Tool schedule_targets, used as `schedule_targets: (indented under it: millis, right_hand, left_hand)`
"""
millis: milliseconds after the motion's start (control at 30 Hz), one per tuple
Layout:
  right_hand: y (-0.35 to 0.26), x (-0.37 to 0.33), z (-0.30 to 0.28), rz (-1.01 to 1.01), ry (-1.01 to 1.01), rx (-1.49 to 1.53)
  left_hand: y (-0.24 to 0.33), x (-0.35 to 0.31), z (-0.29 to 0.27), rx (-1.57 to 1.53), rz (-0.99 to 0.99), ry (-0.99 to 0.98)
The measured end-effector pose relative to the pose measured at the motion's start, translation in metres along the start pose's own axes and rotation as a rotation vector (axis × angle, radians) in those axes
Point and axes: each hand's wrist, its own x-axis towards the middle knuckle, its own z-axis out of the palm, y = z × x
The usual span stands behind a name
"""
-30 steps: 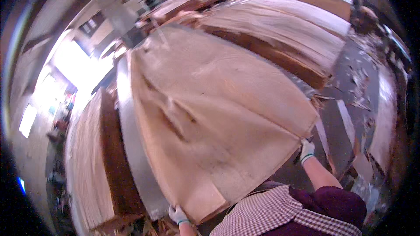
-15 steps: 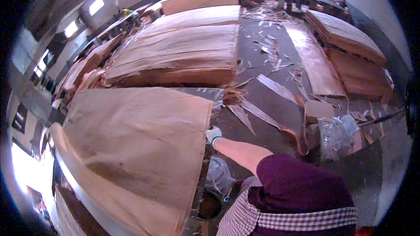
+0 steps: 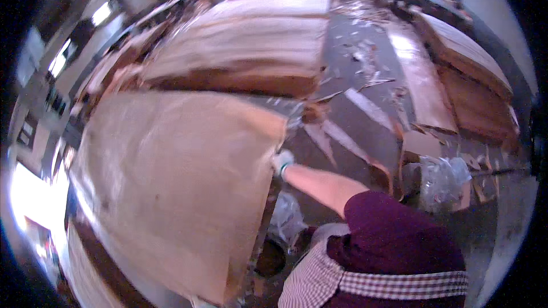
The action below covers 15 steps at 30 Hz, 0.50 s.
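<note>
A large thin veneer sheet [image 3: 171, 188], pale brown and slightly curled, fills the left half of the view. My right hand [image 3: 281, 162], in a light glove, grips the sheet's right edge near its upper corner, with my bare forearm stretched out from a maroon sleeve. My left hand is hidden by the sheet's lower corner at the bottom edge of the picture. A stack of similar sheets [image 3: 85, 262] lies beneath it.
More veneer stacks [image 3: 257, 45] lie ahead, and others [image 3: 468, 80] run along the right. Strips and scraps of veneer [image 3: 354, 137] litter the grey floor. A crumpled clear plastic bag [image 3: 442, 179] lies to the right, and another bag [image 3: 285, 222] sits by a dark bucket [image 3: 269, 258].
The view has swung from the sheet stack toward the floor and the far stacks. The sheet has moved left and lower in view, with my right hand still on its edge.
</note>
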Motion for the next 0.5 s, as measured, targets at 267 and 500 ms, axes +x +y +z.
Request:
schedule_targets:
  millis: [267,500]
  right_hand:
    - [0.018,0.114,-0.012,-0.483,0.054,-0.848]
    - [0.009,0.051,0.004,0.031,-0.136,0.449]
  left_hand:
    - [-0.024,0.098,0.007,-0.157,-0.016,-0.431]
    - [-0.038,-0.034,0.036,1.051,0.790,0.251]
